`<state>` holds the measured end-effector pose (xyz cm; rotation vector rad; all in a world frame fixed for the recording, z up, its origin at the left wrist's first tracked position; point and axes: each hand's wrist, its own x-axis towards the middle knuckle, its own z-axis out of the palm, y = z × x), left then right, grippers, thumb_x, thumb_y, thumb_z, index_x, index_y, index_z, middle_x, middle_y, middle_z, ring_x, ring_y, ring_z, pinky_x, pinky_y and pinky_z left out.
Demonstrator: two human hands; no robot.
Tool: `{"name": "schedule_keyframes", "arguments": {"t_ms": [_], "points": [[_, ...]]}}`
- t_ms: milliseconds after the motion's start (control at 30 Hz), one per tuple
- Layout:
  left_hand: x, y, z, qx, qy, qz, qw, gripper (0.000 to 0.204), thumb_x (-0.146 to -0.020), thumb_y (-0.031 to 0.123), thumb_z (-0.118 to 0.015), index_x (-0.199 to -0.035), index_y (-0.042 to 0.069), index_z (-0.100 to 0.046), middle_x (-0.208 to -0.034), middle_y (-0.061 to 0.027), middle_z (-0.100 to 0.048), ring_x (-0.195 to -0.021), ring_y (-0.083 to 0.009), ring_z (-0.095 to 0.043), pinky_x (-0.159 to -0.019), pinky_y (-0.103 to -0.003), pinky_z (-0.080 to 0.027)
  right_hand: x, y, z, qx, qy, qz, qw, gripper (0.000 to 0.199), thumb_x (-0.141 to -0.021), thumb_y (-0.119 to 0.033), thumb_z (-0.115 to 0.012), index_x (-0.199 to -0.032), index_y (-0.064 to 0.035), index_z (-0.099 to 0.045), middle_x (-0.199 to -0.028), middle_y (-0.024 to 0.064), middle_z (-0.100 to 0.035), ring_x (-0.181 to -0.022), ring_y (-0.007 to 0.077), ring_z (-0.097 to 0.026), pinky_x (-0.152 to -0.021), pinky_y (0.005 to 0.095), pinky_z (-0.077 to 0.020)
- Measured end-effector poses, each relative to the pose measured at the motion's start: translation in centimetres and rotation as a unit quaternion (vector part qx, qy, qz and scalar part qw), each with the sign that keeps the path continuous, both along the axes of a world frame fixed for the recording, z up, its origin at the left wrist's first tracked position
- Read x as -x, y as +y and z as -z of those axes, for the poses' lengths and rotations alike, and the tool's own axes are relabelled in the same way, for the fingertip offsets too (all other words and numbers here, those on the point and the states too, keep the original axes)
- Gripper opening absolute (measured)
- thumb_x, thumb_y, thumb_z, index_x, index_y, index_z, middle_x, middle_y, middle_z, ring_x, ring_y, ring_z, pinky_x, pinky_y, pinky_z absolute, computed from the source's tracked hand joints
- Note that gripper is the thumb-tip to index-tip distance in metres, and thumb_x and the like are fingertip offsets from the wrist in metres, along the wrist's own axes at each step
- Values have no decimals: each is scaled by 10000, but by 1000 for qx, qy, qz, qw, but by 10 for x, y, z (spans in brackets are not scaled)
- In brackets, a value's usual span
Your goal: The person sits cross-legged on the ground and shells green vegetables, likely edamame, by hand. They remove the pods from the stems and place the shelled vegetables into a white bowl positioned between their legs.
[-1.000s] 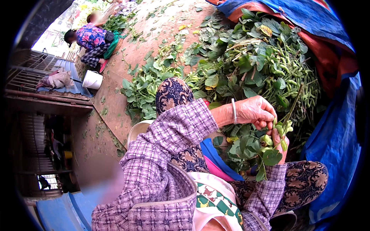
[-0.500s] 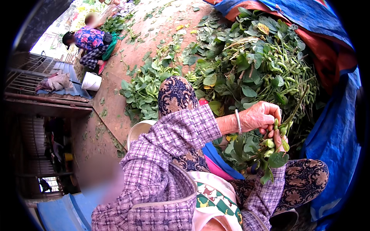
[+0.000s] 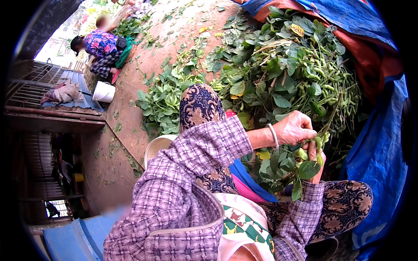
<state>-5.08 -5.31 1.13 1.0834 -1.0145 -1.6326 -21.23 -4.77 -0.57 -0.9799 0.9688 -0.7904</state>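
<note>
My right hand (image 3: 320,172), partly hidden by leaves and pods, is closed around a soybean stalk (image 3: 334,114) whose bare end points up toward the pile. Green pods (image 3: 303,154) and a broad leaf (image 3: 308,169) hang from it beside my fingers. My left hand (image 3: 293,128), with a pale bracelet (image 3: 273,135) at the wrist, pinches at a soybean pod on the stalk, its fingertips close to those of my right hand. Just beyond both hands lies a large heap of soybean plants (image 3: 287,69), thick with leaves and pods.
A blue and orange tarp (image 3: 374,161) borders the heap on the right. A pale bucket (image 3: 153,150) stands by my left knee; a white bucket (image 3: 104,92) is farther off. At the far left, another person (image 3: 102,45) sits low near more plants. Loose leaves litter the reddish floor (image 3: 117,143).
My left hand has tilted, its fingers now extending farther right onto the pods. The held stalk has shifted slightly left at its upper end. A blurred shape at lower left has mostly gone.
</note>
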Motion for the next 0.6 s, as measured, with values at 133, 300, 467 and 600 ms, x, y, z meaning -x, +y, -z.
{"name": "schedule_keyframes", "arguments": {"t_ms": [133, 300, 467, 600], "points": [[11, 2, 2, 83, -12, -51, 995, 154, -826, 100, -604, -747, -16, -541, -639, -44, -583, -547, -76, -542, -479, -212, -440, 0, -2, 11, 3, 17, 28, 999, 287, -930, -287, -454, -822, -36, -542, -675, -8, -518, -557, 51, -474, -485, 194, -374], [10, 7, -11, 164, -113, -55, 978, 137, -807, 63, -613, -738, -22, -530, -664, -45, -584, -604, -85, -557, -540, -224, -454, 6, -6, 29, -33, -27, 38, 998, 263, -922, -309, -462, -837, -71, -533, -651, -21, -502, -499, 52, -477, -400, 188, -347], [4, -1, -12, 136, -109, -15, 985, 126, -785, 76, -647, -757, 3, -549, -689, -30, -591, -639, -82, -570, -563, -230, -460, 8, -9, 25, -92, -47, 46, 994, 263, -883, -326, -521, -921, -68, -552, -723, 1, -528, -567, 86, -513, -474, 215, -418], [-3, -3, -23, 32, -28, 43, 998, 116, -841, 155, -588, -877, 46, -571, -732, 0, -595, -590, -25, -509, -466, -159, -377, -4, -6, -4, -45, -1, 55, 998, 239, -838, -326, -582, -857, -89, -558, -690, -13, -508, -560, 80, -494, -489, 216, -424]]}}
